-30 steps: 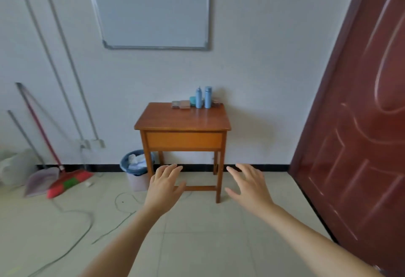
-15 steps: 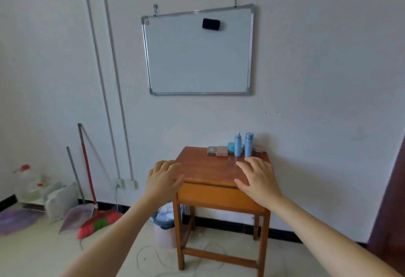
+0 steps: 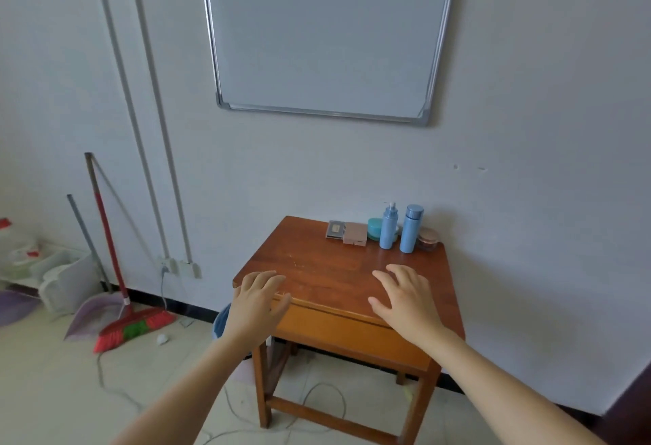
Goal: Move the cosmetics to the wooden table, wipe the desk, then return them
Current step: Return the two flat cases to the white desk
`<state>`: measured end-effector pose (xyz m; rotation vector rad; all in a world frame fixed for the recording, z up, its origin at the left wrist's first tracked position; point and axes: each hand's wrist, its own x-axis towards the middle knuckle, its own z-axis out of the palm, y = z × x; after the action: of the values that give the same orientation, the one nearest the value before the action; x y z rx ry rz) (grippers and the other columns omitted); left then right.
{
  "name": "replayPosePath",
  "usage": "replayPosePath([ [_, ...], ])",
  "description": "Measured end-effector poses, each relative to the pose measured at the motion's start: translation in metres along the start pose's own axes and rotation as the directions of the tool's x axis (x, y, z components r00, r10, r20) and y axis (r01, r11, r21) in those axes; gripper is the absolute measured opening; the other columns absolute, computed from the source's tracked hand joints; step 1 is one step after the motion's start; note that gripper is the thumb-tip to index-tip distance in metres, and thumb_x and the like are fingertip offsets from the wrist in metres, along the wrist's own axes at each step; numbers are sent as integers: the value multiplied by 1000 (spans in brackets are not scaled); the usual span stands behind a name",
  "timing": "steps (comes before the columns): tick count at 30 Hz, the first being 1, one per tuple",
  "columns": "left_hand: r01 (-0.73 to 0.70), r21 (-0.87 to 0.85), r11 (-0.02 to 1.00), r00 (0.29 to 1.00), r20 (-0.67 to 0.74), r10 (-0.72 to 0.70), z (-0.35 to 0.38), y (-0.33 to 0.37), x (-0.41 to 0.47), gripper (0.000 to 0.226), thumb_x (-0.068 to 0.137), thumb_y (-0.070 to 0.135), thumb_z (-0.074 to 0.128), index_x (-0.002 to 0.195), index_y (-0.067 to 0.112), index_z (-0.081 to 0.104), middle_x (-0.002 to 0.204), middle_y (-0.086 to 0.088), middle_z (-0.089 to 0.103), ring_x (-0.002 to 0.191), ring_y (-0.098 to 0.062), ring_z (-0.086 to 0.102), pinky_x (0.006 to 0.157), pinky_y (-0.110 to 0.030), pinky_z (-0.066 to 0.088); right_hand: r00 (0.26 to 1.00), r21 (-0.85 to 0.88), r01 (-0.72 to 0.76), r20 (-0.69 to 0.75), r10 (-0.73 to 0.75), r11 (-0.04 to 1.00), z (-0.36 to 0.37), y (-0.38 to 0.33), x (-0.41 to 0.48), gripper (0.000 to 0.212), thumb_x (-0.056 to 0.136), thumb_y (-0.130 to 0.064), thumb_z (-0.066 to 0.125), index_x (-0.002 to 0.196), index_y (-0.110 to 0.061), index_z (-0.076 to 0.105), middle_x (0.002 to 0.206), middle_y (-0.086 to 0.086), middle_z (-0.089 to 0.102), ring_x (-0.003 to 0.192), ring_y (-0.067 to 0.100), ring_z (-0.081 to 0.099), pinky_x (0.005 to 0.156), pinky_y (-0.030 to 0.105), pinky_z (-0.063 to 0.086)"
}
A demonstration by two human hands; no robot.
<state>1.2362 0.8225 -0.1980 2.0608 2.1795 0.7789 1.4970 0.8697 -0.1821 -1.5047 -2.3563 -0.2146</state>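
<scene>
Okay, far left, white containers [image 3: 65, 281] are sitting on the floor by the wall, and a grey dustpan [image 3: 95, 314] and a red broom [image 3: 135, 326] are leaning against the wall just beside them. Two grey pipes [image 3: 141, 110] are running down the wall to a socket [image 3: 169, 265], with a cable [image 3: 105, 374] trailing over the floor tiles. Next, the left hand [image 3: 255, 303] is hovering at the front left corner of the wooden worktop [image 3: 317, 275], its fingers [image 3: 264, 281] loosely spread and gripping nothing; cannot tell if they are touching the wood. A blue bin [image 3: 220, 321] is peeking out behind that wrist. A whiteboard [image 3: 324, 32] is hanging on the wall above. The cosmetics are standing in a row along the back edge of the worktop, against the wall: a dark compact [image 3: 335, 229], a pink compact [image 3: 355, 233] touching it, a teal jar [image 3: 373, 228], a blue pump bottle [image 3: 388, 229], a blue capped bottle [image 3: 411, 229] and a brown jar [image 3: 428, 239], both bottles upright. The right hand [image 3: 408, 300] is reaching over the front right part of the worktop, well apart from the row, fingers [image 3: 384, 281] splayed and released, holding nothing. A dark red door [image 3: 630, 409] is showing at the bottom right corner.
</scene>
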Motion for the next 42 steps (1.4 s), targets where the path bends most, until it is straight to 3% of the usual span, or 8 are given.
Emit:
replayPosePath([
  [6,32,-54,998,999,4,-32,35,-38,92,42,94,39,39,133,26,41,142,8,38,134,-14,23,109,-37,22,995,-2,-9,95,9,1000,55,11,86,52,90,-48,43,136,-24,36,143,3,35,133,18,27,107,37,25],
  [15,-44,-47,998,997,56,47,72,-78,256,43,94,38,41,134,24,40,142,8,38,134,-14,23,106,-32,22,974,60,-193,129,184,979,97,37,224,51,91,-45,43,137,-23,36,142,1,35,131,17,30,104,32,28],
  [23,-25,-34,999,959,282,34,165,-77,304,45,94,41,38,136,27,36,145,8,35,136,-14,23,109,-34,26,886,138,-387,330,326,912,166,72,243,53,91,-45,45,138,-24,34,139,0,34,129,16,31,103,31,30],
  [30,-47,-1,999,887,460,43,217,-44,347,48,93,37,38,139,27,31,150,6,26,139,-17,17,112,-36,22,831,253,-481,437,344,840,213,103,275,55,90,-44,46,139,-23,30,137,1,37,126,16,36,104,30,34],
  [35,-66,71,995,855,518,20,243,-39,377,51,93,36,36,142,29,23,154,7,15,141,-20,12,113,-37,19,800,170,-541,406,441,824,252,108,310,59,88,-52,45,137,-24,29,136,4,35,122,19,38,96,30,38],
  [38,-163,146,976,814,579,50,257,-42,379,55,92,35,34,143,29,17,155,7,10,140,-20,10,113,-38,18,747,98,-616,388,540,782,273,103,316,70,81,-65,43,136,-26,27,135,4,36,121,20,39,93,32,37],
  [42,-258,186,948,768,635,84,272,-43,394,57,92,33,35,144,28,13,156,6,4,141,-20,4,114,-39,14,744,71,-640,309,593,765,293,97,324,76,77,-68,45,139,-26,28,136,7,39,123,24,38,93,36,36],
])
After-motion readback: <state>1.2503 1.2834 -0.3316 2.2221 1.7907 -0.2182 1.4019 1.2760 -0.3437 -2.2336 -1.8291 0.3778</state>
